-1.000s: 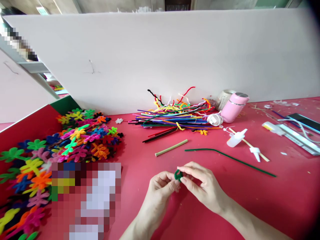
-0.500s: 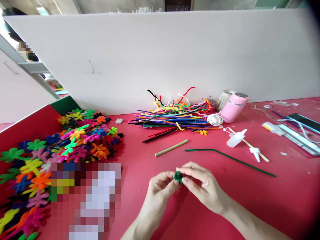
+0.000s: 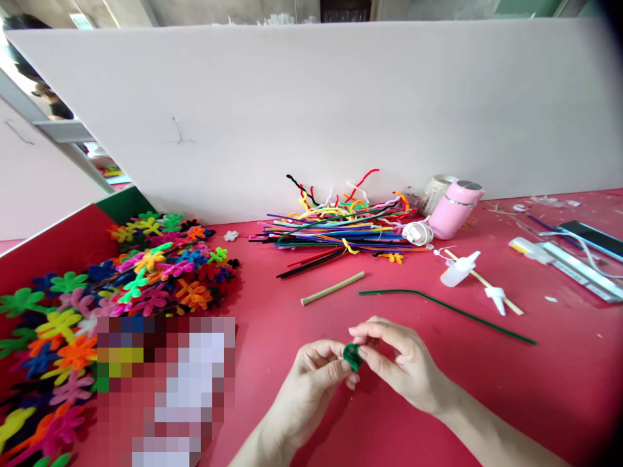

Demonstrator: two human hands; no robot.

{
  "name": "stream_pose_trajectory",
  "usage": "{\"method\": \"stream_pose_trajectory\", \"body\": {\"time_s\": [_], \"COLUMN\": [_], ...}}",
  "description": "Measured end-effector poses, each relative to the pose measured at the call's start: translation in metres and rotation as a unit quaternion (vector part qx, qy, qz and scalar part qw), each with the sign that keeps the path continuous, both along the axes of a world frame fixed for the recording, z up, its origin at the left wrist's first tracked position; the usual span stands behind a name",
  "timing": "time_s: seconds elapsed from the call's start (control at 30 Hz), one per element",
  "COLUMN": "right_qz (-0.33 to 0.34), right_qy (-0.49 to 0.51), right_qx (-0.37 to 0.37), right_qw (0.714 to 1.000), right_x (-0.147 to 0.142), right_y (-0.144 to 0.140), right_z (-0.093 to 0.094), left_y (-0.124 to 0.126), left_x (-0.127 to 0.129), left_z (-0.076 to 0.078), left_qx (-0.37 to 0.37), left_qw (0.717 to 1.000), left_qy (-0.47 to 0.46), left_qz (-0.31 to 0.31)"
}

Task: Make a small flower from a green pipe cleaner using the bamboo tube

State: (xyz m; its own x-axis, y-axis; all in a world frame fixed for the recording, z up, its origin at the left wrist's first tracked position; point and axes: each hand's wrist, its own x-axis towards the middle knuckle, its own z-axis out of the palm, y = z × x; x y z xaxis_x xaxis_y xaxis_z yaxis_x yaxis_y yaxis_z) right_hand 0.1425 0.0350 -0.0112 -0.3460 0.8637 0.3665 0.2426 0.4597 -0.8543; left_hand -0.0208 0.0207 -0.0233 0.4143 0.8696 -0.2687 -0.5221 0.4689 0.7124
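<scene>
A small dark green pipe cleaner [image 3: 351,356], bent into a compact loop or coil, is between my two hands. My left hand [image 3: 316,373] pinches it from the left, thumb in front and fingers curled behind. From the right, my right hand [image 3: 403,360] has its thumb and fingertips at the piece's upper right edge. Just beyond my hands, a long straight green pipe cleaner [image 3: 467,318] with a slight bend lies on the red table [image 3: 272,324]. A short pale green stick [image 3: 333,288] rests to its left.
Many colourful pipe-cleaner flowers [image 3: 150,259] are heaped at the left. Loose pipe cleaners [image 3: 335,230] lie against the white partition [image 3: 311,110]. To the right are a pink bottle-shaped object [image 3: 455,211], a white glue bottle [image 3: 460,269] and a phone [image 3: 594,239]. A blurred patch covers the lower left.
The coiled green piece and my left hand have shifted slightly right and down. My right hand's index finger has lifted a little away from the piece's top.
</scene>
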Motion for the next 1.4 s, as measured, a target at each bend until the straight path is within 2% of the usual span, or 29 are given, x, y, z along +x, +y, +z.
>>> {"method": "stream_pose_trajectory", "body": {"time_s": [0.3, 0.6, 0.77, 1.03, 1.4], "right_qz": [0.093, 0.017, 0.031, 0.053, -0.017], "right_qy": [-0.001, -0.016, 0.009, 0.020, 0.017], "right_qx": [0.019, -0.034, -0.072, -0.096, -0.075], "right_qw": [0.995, 0.999, 0.997, 0.994, 0.997], "right_x": [0.0048, 0.0000, -0.0035, -0.0018, -0.0033], "right_y": [0.0026, 0.0033, 0.0004, -0.0013, -0.0022], "right_z": [0.0030, -0.0006, 0.0033, 0.0006, 0.0039], "left_y": [0.0021, 0.0011, -0.0010, 0.0022, 0.0024], "left_x": [-0.0017, 0.0012, 0.0026, 0.0043, 0.0044], "left_z": [-0.0026, -0.0030, -0.0030, -0.0006, -0.0020], "left_qx": [-0.026, 0.005, 0.008, 0.010, 0.028], "left_qw": [0.999, 0.999, 0.998, 0.998, 0.998], "left_qy": [-0.010, 0.005, 0.008, -0.031, -0.001], "left_qz": [-0.036, 0.032, 0.059, 0.060, 0.062]}}
